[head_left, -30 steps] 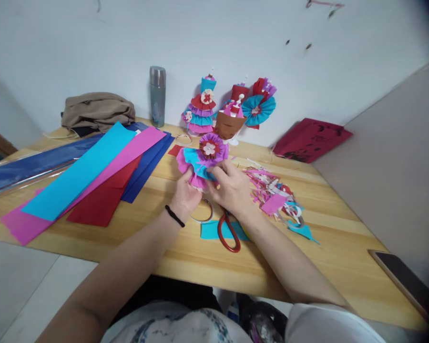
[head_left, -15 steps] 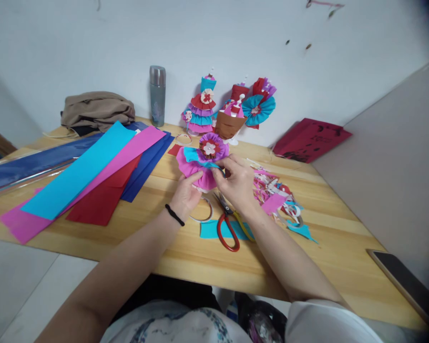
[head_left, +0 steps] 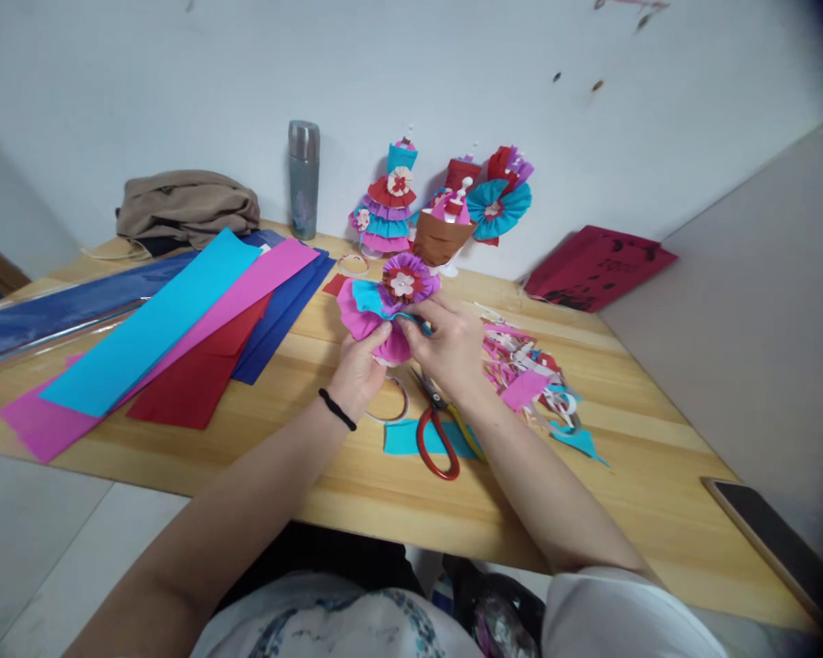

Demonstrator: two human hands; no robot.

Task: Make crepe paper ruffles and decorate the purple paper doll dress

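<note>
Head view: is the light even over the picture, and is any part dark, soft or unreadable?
In the head view, light is fairly even, though the top right corner turns nearly black; the ruffled paper dress looks slightly soft; the crimson packet carries dark print, unreadable here.

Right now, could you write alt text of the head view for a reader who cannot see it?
The left hand holds a ruffled paper dress while the right hand pinches its blue frill, above a wooden table. Scissors lie nearby, with paper sheets at left, scraps at right and more decorated dresses behind.
</note>
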